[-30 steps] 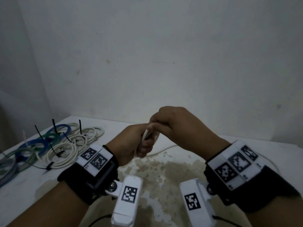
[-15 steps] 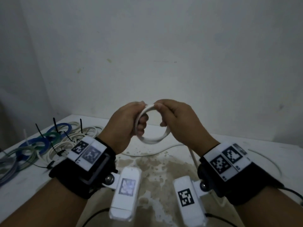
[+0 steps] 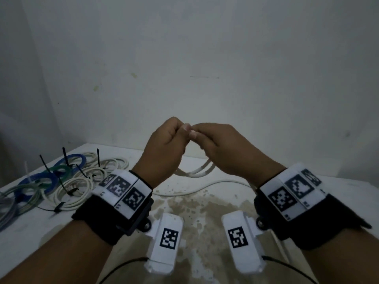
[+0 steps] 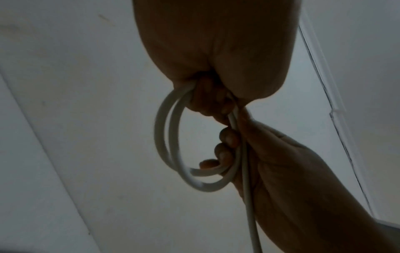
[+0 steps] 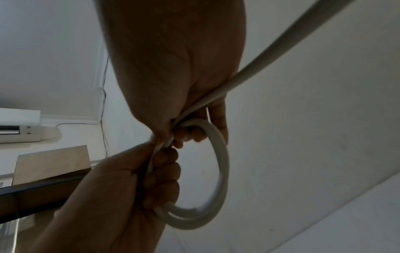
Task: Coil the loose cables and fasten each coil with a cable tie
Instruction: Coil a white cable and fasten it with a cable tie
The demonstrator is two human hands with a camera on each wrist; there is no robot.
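The table [image 3: 205, 203] carries, well to the left of the grip, a pile of finished coils [image 3: 67, 181] with black cable ties [image 3: 64, 158] on them. The white cable [image 3: 196, 173] has about 2 loops hanging under the grip; its loose tail runs down to the table. The left hand [image 3: 164, 148] and the right hand [image 3: 221, 148] both pinch it on top, thumbs touching. I judge that more winding and the tie are left.

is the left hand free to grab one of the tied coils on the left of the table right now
Probably not yet: the left hand grips the white cable loops together with the right hand. The path to the tied coils looks unobstructed.
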